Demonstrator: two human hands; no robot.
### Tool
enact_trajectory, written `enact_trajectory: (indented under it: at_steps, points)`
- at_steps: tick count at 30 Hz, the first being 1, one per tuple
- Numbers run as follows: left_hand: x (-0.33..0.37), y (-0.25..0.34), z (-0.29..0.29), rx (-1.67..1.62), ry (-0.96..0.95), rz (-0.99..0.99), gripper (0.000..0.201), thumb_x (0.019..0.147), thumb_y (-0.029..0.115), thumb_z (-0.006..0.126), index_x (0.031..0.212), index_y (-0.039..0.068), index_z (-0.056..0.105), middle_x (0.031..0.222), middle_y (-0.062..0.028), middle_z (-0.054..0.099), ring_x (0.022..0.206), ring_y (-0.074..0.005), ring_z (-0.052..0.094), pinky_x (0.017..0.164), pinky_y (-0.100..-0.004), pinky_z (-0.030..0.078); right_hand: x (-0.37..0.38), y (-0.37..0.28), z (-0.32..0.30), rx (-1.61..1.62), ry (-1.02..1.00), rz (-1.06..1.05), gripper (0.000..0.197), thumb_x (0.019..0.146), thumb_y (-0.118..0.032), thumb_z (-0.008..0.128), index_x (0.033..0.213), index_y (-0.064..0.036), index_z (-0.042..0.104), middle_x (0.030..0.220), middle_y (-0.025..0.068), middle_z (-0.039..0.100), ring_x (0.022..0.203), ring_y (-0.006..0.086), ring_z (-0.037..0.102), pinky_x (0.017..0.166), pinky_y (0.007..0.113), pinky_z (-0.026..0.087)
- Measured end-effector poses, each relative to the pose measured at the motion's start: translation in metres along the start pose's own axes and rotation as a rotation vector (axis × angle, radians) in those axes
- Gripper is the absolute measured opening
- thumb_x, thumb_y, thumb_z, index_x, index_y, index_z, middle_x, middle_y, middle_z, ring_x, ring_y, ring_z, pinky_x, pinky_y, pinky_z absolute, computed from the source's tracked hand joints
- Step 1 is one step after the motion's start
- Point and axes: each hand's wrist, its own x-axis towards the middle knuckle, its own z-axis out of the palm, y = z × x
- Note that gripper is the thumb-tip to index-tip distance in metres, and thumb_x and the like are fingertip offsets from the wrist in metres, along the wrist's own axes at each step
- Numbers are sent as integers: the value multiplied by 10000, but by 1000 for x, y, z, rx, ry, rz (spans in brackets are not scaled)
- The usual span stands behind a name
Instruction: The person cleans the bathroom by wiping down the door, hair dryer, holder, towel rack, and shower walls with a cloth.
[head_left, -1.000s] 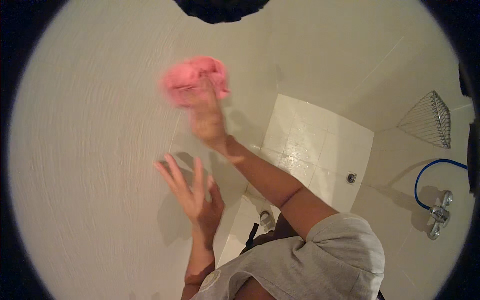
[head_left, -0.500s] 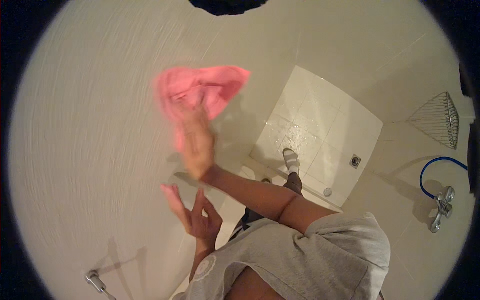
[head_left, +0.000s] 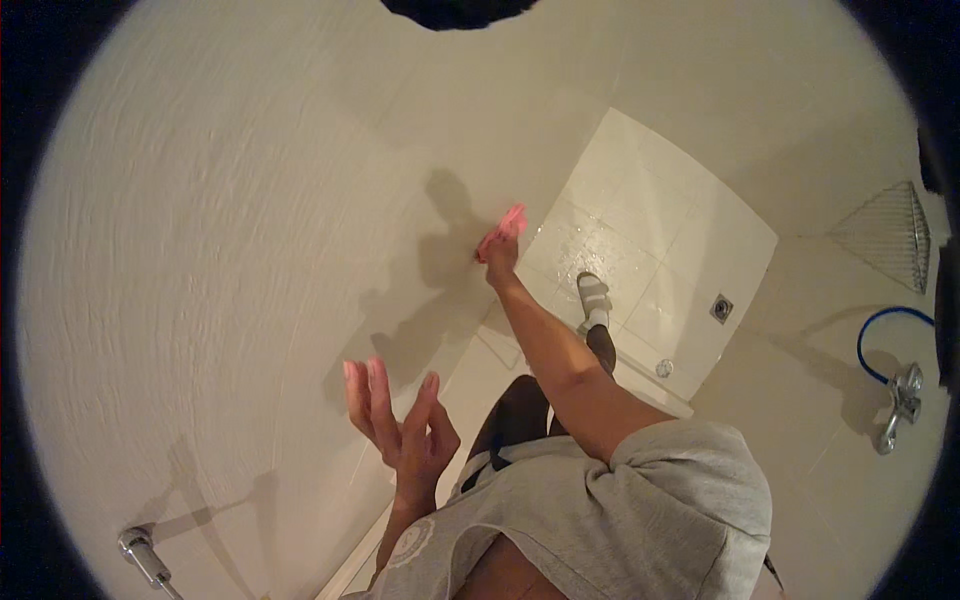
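Observation:
My right hand (head_left: 499, 258) reaches far down along the tiled wall (head_left: 250, 220), gripping a pink cloth (head_left: 513, 220). Much of the cloth is bunched up, and its edge sticks out past my fingers against the lower part of the wall. My left hand (head_left: 405, 425) hangs in the air near my body, fingers raised and apart, holding nothing. Thin wet-looking streaks cover the wall's left portion.
My sandalled foot (head_left: 594, 298) stands on the wet shower floor (head_left: 650, 215), near a drain (head_left: 721, 308). To the right are a wire corner rack (head_left: 895, 237), a mixer tap (head_left: 903, 400) and a blue hose (head_left: 865, 345). A chrome fitting (head_left: 142, 553) projects at lower left.
My right hand has carried the pink cloth down the wall toward the floor, and the cloth is now more bunched. My left hand has shifted slightly right, its fingers still spread.

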Motion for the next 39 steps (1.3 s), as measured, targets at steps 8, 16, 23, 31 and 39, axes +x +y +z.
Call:
enact_trajectory:
  at_steps: [8,16,23,31,39]
  points:
    - [-20,-22,-27,79,144,-3,128,930,72,514,962,33,632,1364,-266,437,1284,-507,354,1018,-585,326,-213,-109,153,-253,347,-918,407,845,-125,526,1241,-33,512,1185,220,486,1089,349,447,955,466,305]
    - [-25,-28,-27,13,219,0,162,958,106,487,994,31,626,1332,-268,463,1266,-522,366,1007,-607,334,-176,-99,104,-388,98,-1101,384,978,-232,432,1292,-11,426,1081,119,516,911,270,528,726,410,447]
    - [-8,-18,-13,-70,256,97,150,963,128,482,1007,72,613,1344,-246,453,1275,-508,358,1010,-588,344,-39,-86,57,111,417,-153,369,909,-32,420,1264,30,500,1379,159,459,1263,289,456,1040,377,360]
    - [59,16,2,-95,222,55,206,845,-37,506,991,74,599,1302,-237,479,1267,-521,340,997,-582,410,-87,-497,178,15,169,-1594,392,872,28,459,1260,10,516,1355,194,480,1240,338,458,1051,396,324]
    - [199,87,92,-132,296,142,178,928,79,492,1072,124,587,1318,-189,499,1274,-500,355,1035,-581,339,-79,-579,187,-223,-90,-2036,445,722,62,539,1159,-11,578,1358,183,468,1234,358,427,1023,456,302]
